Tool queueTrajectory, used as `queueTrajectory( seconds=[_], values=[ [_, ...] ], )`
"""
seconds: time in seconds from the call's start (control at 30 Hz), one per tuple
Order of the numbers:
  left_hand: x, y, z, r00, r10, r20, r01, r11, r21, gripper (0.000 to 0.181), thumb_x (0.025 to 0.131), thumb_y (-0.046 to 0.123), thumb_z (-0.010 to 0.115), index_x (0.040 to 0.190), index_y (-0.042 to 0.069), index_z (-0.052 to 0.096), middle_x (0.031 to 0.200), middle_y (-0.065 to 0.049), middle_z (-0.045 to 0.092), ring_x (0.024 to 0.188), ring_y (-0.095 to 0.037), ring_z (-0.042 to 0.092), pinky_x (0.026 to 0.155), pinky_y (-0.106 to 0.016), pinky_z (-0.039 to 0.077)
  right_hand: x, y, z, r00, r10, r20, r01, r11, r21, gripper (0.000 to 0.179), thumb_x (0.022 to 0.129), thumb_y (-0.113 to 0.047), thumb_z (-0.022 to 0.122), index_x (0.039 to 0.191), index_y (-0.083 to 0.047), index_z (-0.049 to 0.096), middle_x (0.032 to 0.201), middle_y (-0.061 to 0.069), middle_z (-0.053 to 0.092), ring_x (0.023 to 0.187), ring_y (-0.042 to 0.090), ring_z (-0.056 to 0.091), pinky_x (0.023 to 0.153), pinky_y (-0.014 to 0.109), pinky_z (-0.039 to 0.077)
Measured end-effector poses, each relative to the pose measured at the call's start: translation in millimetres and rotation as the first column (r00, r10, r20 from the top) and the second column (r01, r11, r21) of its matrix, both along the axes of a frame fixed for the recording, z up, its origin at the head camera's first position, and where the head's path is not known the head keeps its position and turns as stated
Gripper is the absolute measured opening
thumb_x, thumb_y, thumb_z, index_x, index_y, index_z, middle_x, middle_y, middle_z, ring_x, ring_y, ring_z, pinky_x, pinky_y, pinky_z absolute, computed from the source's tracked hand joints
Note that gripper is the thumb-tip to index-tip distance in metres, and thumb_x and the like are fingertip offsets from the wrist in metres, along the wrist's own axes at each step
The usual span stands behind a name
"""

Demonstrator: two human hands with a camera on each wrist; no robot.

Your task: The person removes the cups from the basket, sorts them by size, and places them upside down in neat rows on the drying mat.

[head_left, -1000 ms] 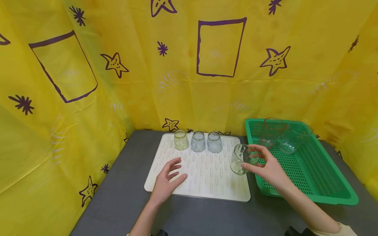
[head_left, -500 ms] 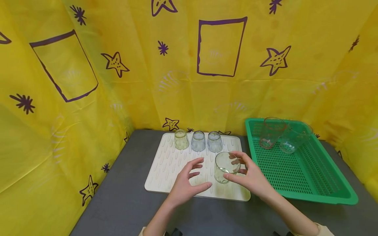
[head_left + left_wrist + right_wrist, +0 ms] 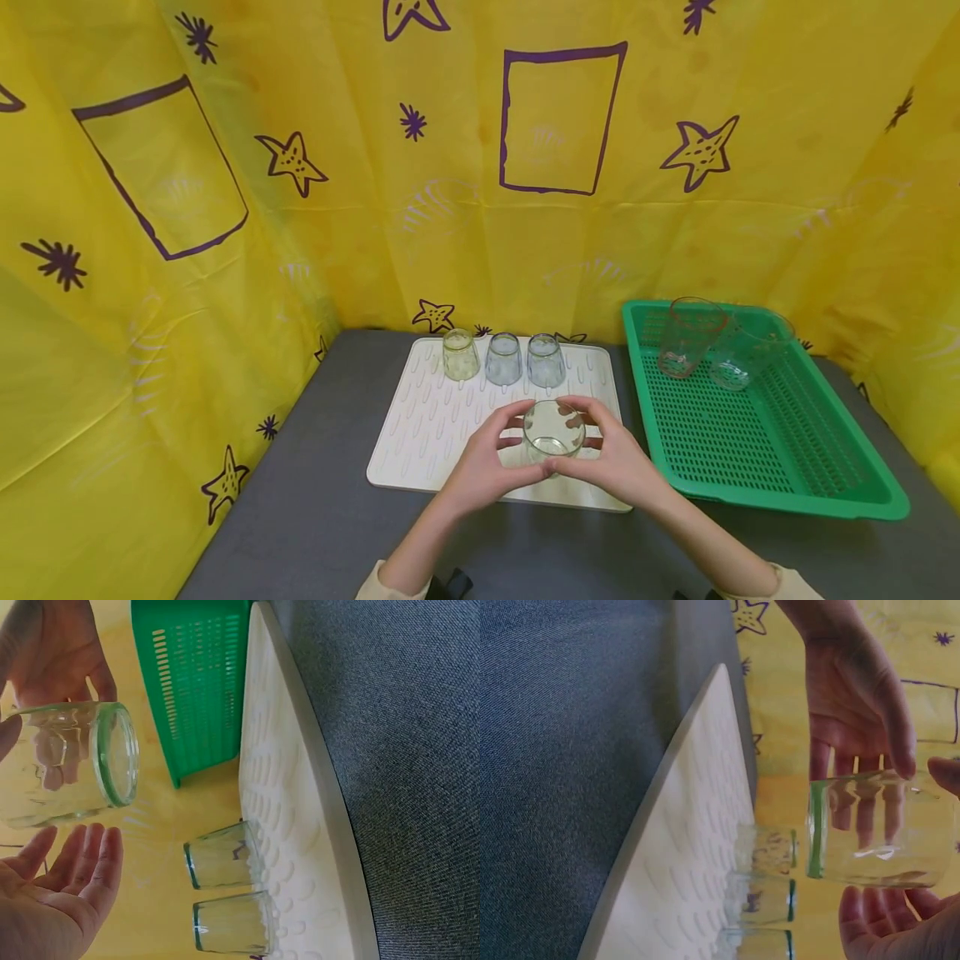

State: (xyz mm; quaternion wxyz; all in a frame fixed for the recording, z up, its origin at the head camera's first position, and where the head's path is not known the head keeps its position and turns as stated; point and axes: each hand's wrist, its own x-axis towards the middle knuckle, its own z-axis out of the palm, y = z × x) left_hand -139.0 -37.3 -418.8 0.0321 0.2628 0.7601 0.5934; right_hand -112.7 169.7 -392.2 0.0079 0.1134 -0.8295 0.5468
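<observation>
Fingers of my left hand [image 3: 483, 468], nearer me than three tumblers [image 3: 503, 362] set mouth down on a white mat [image 3: 420, 446], presumably to drain, curl round the pale glass [image 3: 551, 433], held mouth up over that mat. On its other side my right hand [image 3: 613, 452] grips too, likely because smooth walls want bracing both ways. Further right, a green basket [image 3: 795, 502] probably keeps two bigger glasses [image 3: 693, 336] from straying.

the left wrist view cuts off the held glass [image 3: 60, 769] at nine o'clock and the green basket [image 3: 199, 682] at twelve. in the head view, the left hand [image 3: 483, 467] and right hand [image 3: 613, 458] hide part of the white tray [image 3: 423, 433].
</observation>
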Motion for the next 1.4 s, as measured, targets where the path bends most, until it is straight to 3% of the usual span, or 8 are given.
queueTrajectory(
  seconds=[0.3, 0.5, 0.57, 0.7, 0.8, 1.0, 1.2, 1.4],
  values=[
    [-1.7, -2.6, -3.1, 1.000, -0.019, -0.006, 0.019, 0.999, -0.035, 0.073, 0.077, 0.024, 0.084, 0.140, 0.017, 0.048, 0.131, -0.002, 0.057, 0.121, -0.019, 0.053, 0.093, -0.037, 0.049, -2.5, -4.1, -9.5, 0.997, 0.073, -0.004, -0.073, 0.996, -0.041, 0.072, 0.076, -0.025, 0.085, 0.136, -0.014, 0.048, 0.128, 0.009, 0.053, 0.116, 0.032, 0.049, 0.093, 0.044, 0.047],
    [-2.5, -4.3, -6.5, 0.998, 0.040, 0.041, -0.040, 0.999, 0.006, 0.073, 0.074, 0.023, 0.087, 0.137, 0.017, 0.050, 0.125, -0.003, 0.060, 0.118, -0.021, 0.055, 0.092, -0.034, 0.050, -8.1, 1.6, -16.0, 0.994, 0.110, -0.001, -0.109, 0.990, -0.092, 0.074, 0.078, -0.021, 0.083, 0.141, -0.016, 0.045, 0.131, 0.010, 0.051, 0.115, 0.034, 0.047, 0.094, 0.041, 0.048],
    [1.1, -4.9, 2.5, 0.995, 0.066, 0.076, -0.069, 0.997, 0.032, 0.074, 0.074, 0.017, 0.086, 0.138, 0.012, 0.049, 0.123, -0.006, 0.060, 0.118, -0.024, 0.056, 0.093, -0.037, 0.049, -10.3, 4.3, -19.0, 0.992, 0.126, -0.013, -0.127, 0.987, -0.103, 0.073, 0.079, -0.019, 0.082, 0.142, -0.013, 0.044, 0.131, 0.011, 0.050, 0.115, 0.036, 0.046, 0.093, 0.041, 0.048],
    [-0.6, -6.7, 1.7, 0.988, 0.099, 0.121, -0.109, 0.991, 0.080, 0.072, 0.076, 0.012, 0.084, 0.138, 0.015, 0.048, 0.126, -0.007, 0.058, 0.117, -0.022, 0.055, 0.093, -0.039, 0.049, -13.9, 7.5, -27.2, 0.989, 0.144, -0.026, -0.146, 0.985, -0.095, 0.073, 0.080, -0.017, 0.081, 0.142, -0.014, 0.043, 0.134, 0.007, 0.049, 0.116, 0.031, 0.045, 0.093, 0.038, 0.048],
    [-5.9, -5.9, -8.2, 0.985, 0.086, 0.152, -0.107, 0.985, 0.135, 0.071, 0.078, 0.013, 0.083, 0.139, 0.018, 0.047, 0.130, -0.005, 0.055, 0.118, -0.022, 0.054, 0.093, -0.037, 0.049, -16.1, 6.8, -33.7, 0.990, 0.137, -0.023, -0.139, 0.987, -0.078, 0.073, 0.079, -0.018, 0.081, 0.141, -0.017, 0.043, 0.134, 0.003, 0.049, 0.117, 0.026, 0.045, 0.094, 0.037, 0.047],
    [-6.6, -1.2, -8.7, 0.979, 0.037, 0.200, -0.084, 0.969, 0.233, 0.070, 0.081, 0.011, 0.079, 0.140, 0.012, 0.043, 0.135, -0.011, 0.053, 0.122, -0.027, 0.051, 0.094, -0.037, 0.047, -21.6, 1.3, -42.4, 0.993, 0.116, -0.004, -0.116, 0.988, -0.097, 0.069, 0.080, -0.018, 0.081, 0.140, -0.014, 0.045, 0.129, 0.007, 0.054, 0.117, 0.026, 0.047, 0.097, 0.045, 0.044],
    [-5.7, 1.1, -10.3, 0.972, 0.027, 0.233, -0.088, 0.964, 0.252, 0.071, 0.082, 0.012, 0.079, 0.141, 0.011, 0.041, 0.137, -0.011, 0.052, 0.123, -0.026, 0.050, 0.094, -0.037, 0.046, -23.5, -1.5, -47.2, 0.993, 0.117, 0.024, -0.113, 0.985, -0.128, 0.068, 0.081, -0.020, 0.081, 0.138, -0.009, 0.047, 0.131, 0.012, 0.054, 0.120, 0.028, 0.047, 0.099, 0.052, 0.040],
    [-6.1, -2.7, -12.4, 0.972, -0.032, 0.235, -0.030, 0.966, 0.256, 0.076, 0.083, 0.013, 0.077, 0.146, 0.009, 0.034, 0.141, -0.020, 0.045, 0.127, -0.029, 0.048, 0.097, -0.038, 0.045, -21.9, 1.4, -45.3, 0.997, 0.078, -0.005, -0.078, 0.996, -0.053, 0.069, 0.076, -0.024, 0.085, 0.135, -0.016, 0.050, 0.122, 0.002, 0.058, 0.114, 0.022, 0.051, 0.096, 0.048, 0.044]
  ],
)
